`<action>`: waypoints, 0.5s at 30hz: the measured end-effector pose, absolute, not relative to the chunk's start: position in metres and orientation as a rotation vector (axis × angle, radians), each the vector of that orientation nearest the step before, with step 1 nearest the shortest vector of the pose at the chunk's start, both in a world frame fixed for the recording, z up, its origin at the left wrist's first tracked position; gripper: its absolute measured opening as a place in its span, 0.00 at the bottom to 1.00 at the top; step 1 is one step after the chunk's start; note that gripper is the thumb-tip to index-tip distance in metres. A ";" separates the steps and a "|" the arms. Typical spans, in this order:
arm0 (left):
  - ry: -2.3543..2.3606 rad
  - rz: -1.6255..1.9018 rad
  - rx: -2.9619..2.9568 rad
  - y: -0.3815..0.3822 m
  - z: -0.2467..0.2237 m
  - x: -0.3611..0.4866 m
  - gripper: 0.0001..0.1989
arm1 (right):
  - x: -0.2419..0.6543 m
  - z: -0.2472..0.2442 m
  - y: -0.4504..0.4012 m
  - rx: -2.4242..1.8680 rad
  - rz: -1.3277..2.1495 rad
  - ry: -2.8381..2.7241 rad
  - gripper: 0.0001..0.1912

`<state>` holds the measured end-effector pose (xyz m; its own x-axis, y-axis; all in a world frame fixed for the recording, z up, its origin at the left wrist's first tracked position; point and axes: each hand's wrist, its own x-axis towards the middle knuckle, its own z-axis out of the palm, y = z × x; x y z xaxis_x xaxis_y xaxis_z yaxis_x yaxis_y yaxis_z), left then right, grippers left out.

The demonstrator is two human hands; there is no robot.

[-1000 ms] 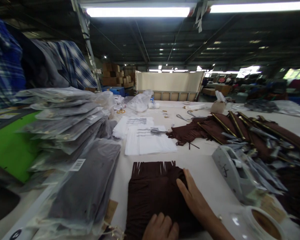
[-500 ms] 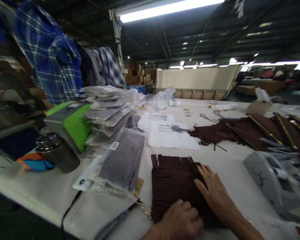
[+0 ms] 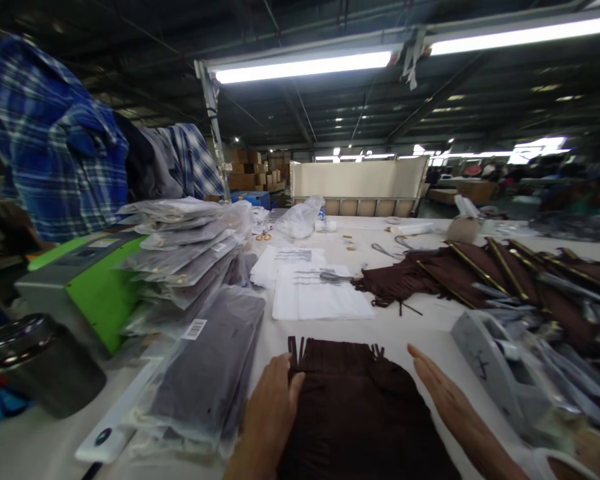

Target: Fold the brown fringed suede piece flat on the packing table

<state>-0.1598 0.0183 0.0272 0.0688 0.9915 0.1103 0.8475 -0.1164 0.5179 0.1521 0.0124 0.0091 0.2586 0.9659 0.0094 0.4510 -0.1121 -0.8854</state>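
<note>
A dark brown fringed fabric piece (image 3: 355, 413) lies flat on the white table (image 3: 395, 333), its short fringe pointing away from me. My left hand (image 3: 275, 400) rests at its left edge, thumb and fingers apart, near the fringe. On the other side my right hand (image 3: 443, 390) is held edge-down beside the fabric, fingers stretched out, with nothing in it. The near end of the fabric runs out of the bottom of the view.
Bagged grey items (image 3: 200, 373) and a taller bagged stack (image 3: 185, 247) stand left, by a green-grey machine (image 3: 105, 293) and a dark flask (image 3: 45, 367). White sheets (image 3: 325, 300) lie ahead. Right are more brown fringed pieces (image 3: 420, 273) and a grey tape dispenser (image 3: 500, 373).
My left hand has moved from the near part of the fabric up to its left edge and opened. My right hand has come off the fabric to its right side. The view has shifted.
</note>
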 end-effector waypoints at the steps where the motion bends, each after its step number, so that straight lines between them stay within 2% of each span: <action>1: 1.911 0.546 1.954 0.031 0.032 -0.166 0.18 | 0.157 0.000 0.017 -1.723 0.796 -1.295 0.47; 5: 1.917 0.426 1.850 0.074 0.034 -0.175 0.15 | 0.175 -0.021 0.038 -1.624 0.983 -1.192 0.36; 9: 1.825 0.390 1.674 0.096 0.028 -0.177 0.13 | 0.197 -0.009 0.063 -1.576 1.509 -0.823 0.27; 13: 1.688 0.379 1.477 0.106 0.024 -0.182 0.16 | 0.197 0.004 0.085 -1.459 1.882 -0.863 0.24; 15: 1.606 0.408 1.421 0.108 0.022 -0.185 0.16 | 0.188 0.008 0.093 -1.455 1.921 -0.956 0.25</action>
